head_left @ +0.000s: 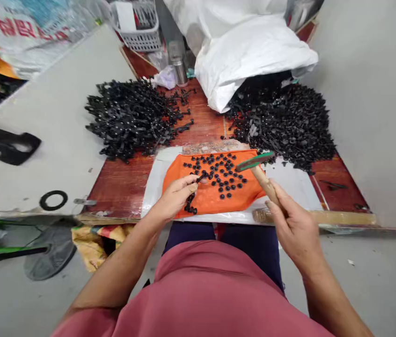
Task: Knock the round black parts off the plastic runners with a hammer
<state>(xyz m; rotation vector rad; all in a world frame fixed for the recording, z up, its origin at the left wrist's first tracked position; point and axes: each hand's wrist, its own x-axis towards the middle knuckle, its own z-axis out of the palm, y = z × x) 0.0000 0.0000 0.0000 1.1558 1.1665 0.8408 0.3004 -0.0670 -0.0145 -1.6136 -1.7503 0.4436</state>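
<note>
The person is sitting at the near edge of a low wooden tabletop (121,182). The left hand (175,196) is resting on an orange cloth (212,199) and is pinching a thin black part (200,178) between the thumb and the fingertips, so its grip is closed on this part. A short string of black pieces (190,204) is lying under this hand, but I cannot tell if the hand is touching it.

The right hand (294,224) is closing fully around the wooden handle of a hammer (261,175). The green hammer head is hanging over the far right corner of the cloth, just beside the small round black pieces (224,175) that are lying scattered over the cloth.

The cloth is lying on a white sheet (296,185) at the middle of the near edge. 2 heaps are sitting farther back: the left heap of black parts (131,117) near the far left corner, and the right heap of black parts (285,124) near the far right corner, partly under a white sack (250,51). A black ring (53,200) is lying off the tabletop, beside its left edge.
</note>
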